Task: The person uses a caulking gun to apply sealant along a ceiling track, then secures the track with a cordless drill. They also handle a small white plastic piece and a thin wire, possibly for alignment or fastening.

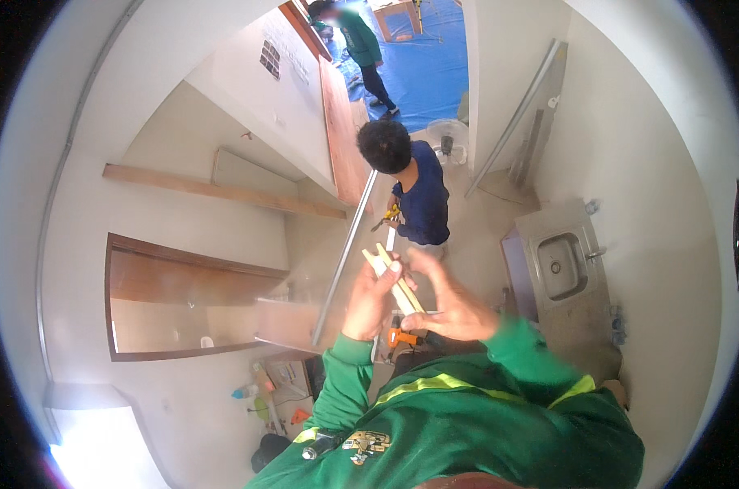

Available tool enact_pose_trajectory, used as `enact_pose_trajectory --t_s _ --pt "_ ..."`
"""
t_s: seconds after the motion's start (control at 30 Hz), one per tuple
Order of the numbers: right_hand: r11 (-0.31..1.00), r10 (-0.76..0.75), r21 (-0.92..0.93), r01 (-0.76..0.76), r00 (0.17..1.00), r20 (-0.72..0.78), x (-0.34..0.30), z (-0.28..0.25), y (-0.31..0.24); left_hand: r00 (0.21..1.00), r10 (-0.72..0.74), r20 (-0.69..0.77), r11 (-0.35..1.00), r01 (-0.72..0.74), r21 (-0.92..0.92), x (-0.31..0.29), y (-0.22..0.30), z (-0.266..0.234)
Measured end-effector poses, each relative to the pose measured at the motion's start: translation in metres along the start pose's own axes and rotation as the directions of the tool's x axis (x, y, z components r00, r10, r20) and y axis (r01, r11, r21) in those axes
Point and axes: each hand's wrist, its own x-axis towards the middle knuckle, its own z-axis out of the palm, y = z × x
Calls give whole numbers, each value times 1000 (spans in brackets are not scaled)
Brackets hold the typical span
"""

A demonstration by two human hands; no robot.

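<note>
You hold two pale wooden strips (pixel 395 281) in front of your chest, high above the floor. Your left hand (pixel 372 297) is closed around their middle, fingers wrapped on the left side. Your right hand (pixel 451 306) pinches the lower end between thumb and forefinger, the other fingers spread loosely; the exact contact point is hard to make out. Below the hands, an orange power drill (pixel 400 336) lies on the floor. Directly beyond the strips, a person in a dark blue shirt (pixel 422 200) stands beside a long metal rail (pixel 345 257). To your right, a steel sink (pixel 561 265) sits in a grey bench. A second person in green (pixel 361 41) stands on a blue tarp (pixel 431 65).
</note>
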Motion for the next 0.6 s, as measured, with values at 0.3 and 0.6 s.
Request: enact_pose_trajectory --t_s 0.3,0.6 --pt "694 326 495 -524 840 433 -62 22 64 921 263 -286 878 -351 -325 -10 40 -63" --pt "993 -49 -113 24 972 -230 -24 -44 9 939 334 -80 384 -58 922 -39 15 -140"
